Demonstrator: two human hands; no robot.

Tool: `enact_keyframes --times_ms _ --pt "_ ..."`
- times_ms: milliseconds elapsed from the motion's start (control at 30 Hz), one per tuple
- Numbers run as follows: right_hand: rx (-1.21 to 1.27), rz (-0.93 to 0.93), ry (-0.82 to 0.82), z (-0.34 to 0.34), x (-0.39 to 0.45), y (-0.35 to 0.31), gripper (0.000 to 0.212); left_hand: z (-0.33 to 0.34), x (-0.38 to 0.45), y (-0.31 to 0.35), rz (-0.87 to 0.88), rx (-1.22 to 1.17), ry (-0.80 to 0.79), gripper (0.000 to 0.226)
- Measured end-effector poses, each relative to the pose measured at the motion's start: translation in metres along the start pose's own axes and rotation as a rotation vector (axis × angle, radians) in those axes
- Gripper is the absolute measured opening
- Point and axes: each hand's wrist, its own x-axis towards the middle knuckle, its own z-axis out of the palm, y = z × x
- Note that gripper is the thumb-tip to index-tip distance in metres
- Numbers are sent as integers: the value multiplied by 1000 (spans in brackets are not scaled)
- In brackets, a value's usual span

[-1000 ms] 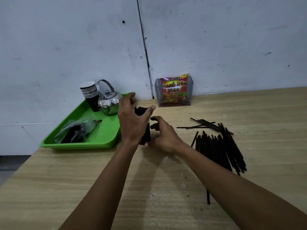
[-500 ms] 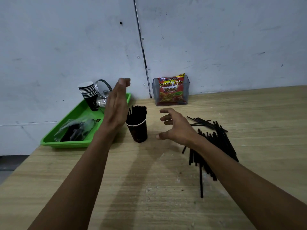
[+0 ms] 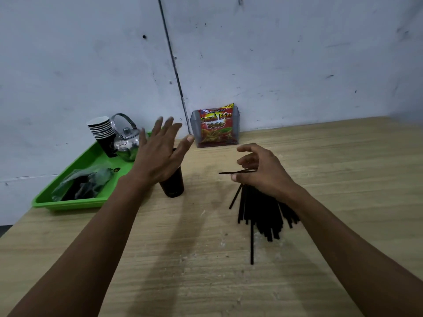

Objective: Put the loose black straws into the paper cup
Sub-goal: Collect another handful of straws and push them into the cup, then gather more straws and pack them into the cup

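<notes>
I see my left hand [image 3: 158,156] spread flat and wide, fingers straight, held up in front of the top of the black paper cup [image 3: 172,184]. It holds nothing. I think it sits there to keep the cup steady or to guard the straws inside, but the hand hides the top of the cup, so I cannot see them. My right hand [image 3: 258,170] hangs over the far end of the pile of loose black straws [image 3: 258,211]. Its fingers are bent like a claw, and a few thin straws poke out to the left between thumb and fingers. I cannot tell if it grips them or is only reaching down on them. The pile lies on the wooden table [image 3: 343,170], well to the right of the cup, and 1 straw [image 3: 252,243] sticks out toward me. Most straws are not in the cup yet, I think. To the left is a green tray [image 3: 75,202] with a stack of cups [image 3: 103,131], a shiny kettle [image 3: 127,140] and a plastic bag [image 3: 84,181]. A snack packet [image 3: 216,125] stands in a clear holder by the scuffed white wall [image 3: 297,53].
</notes>
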Motion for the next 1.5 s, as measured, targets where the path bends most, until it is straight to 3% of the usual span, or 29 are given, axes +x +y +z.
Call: enact_keyframes --times_ms 100,167,300,500,600,733,933,1100,1233,1333,1500 --pt "-6 33 67 -19 -5 8 52 -1 -1 26 179 -142 308 43" --pt "-48 73 136 -32 -10 15 40 5 -4 46 227 -264 379 26" --pt "-241 189 248 -56 -26 37 26 40 -18 76 98 -386 155 25" --pt "-498 303 196 -62 -52 62 28 99 -47 87 -212 -277 -140 26" --pt "-581 267 201 -53 -57 59 21 108 -51 91 -246 -199 -229 24" --pt "-737 211 177 -39 -60 57 32 110 -48 111 -242 -214 -334 23" --pt "-684 107 113 -38 -63 53 30 110 -42 133 -238 -289 -374 27" --pt "-656 144 156 -47 -60 52 29 108 -36 140 -340 -339 -371 47" --pt "-602 138 116 -48 -60 51 32 112 -34 160 -345 -148 -393 64" --pt "-510 180 193 -53 -56 59 31 112 -30 173 -329 -7 -392 75" --pt "-413 200 232 -57 -56 68 26 105 -25 175 -347 -58 -446 55"
